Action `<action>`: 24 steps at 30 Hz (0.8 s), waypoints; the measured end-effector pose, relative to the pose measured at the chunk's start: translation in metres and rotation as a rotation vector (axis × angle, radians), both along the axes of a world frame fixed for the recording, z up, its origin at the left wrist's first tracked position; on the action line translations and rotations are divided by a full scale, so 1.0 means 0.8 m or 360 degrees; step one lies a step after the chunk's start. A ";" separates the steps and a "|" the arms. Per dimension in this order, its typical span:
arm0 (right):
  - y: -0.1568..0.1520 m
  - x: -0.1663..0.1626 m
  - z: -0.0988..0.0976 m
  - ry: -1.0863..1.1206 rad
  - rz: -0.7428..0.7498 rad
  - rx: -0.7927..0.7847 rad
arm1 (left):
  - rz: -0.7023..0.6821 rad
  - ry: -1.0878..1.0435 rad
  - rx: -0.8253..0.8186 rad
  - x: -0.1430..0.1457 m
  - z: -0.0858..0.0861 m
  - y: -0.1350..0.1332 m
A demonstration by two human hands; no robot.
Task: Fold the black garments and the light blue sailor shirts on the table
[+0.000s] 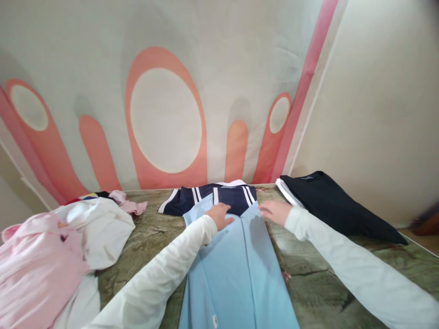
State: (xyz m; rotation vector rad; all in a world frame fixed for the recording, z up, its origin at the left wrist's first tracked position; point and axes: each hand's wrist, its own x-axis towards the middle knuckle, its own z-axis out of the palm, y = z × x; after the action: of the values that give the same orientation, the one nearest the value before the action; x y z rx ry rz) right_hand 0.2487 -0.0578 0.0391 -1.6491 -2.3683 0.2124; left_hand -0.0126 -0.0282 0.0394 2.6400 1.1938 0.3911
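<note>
A light blue garment (pixel 229 278) lies lengthwise in front of me, its sides folded inward and a small white tag (pixel 215 321) near the bottom. On its upper part rests my left hand (pixel 219 215), with thumb and fingers apart. My right hand (pixel 275 212) is at the garment's upper right corner, fingers stretched toward that edge; no cloth shows gripped in them. Just beyond the blue cloth is a navy garment (pixel 229 194) with white stripes, partly covered by the blue one's top edge.
Loose pink clothing (pixel 37 269) and white clothing (pixel 106 228) are heaped at the left. A folded black garment (pixel 336 205) lies over white cloth at the back right. The wood-patterned tabletop (pixel 308 269) ends at a wall with a pink and white backdrop (pixel 219 68).
</note>
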 end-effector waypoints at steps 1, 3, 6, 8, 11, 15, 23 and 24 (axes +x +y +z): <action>0.033 0.007 -0.001 0.0107 -0.0143 -0.0004 | 0.0273 -0.0060 0.0054 -0.002 -0.004 0.022; 0.087 0.018 -0.011 0.0180 -0.0280 0.0038 | 0.0684 -0.0227 0.0058 -0.007 -0.014 0.058; 0.138 0.021 -0.035 0.0322 -0.0440 0.0135 | 0.0878 -0.0358 0.0061 -0.016 -0.033 0.087; 0.157 0.018 -0.052 0.0420 -0.0541 0.0198 | 0.0890 -0.0431 0.0078 -0.020 -0.043 0.093; 0.177 0.014 -0.072 0.0546 -0.0673 0.0284 | 0.0840 -0.0556 0.0071 -0.021 -0.053 0.095; 0.194 0.016 -0.088 0.0656 -0.0797 0.0373 | 0.0782 -0.0783 0.0048 -0.020 -0.056 0.098; 0.201 0.019 -0.096 0.0684 -0.0964 0.0446 | 0.0531 -0.1140 -0.0304 -0.023 -0.054 0.099; 0.201 0.018 -0.096 0.0674 -0.0969 0.0453 | 0.0463 -0.1118 -0.0326 -0.023 -0.054 0.099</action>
State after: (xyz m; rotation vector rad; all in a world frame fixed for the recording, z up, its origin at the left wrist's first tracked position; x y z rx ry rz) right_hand 0.2630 0.1027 -0.0377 -1.8632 -1.4441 0.0882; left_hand -0.0310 0.0509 -0.0036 1.8887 1.2628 1.0697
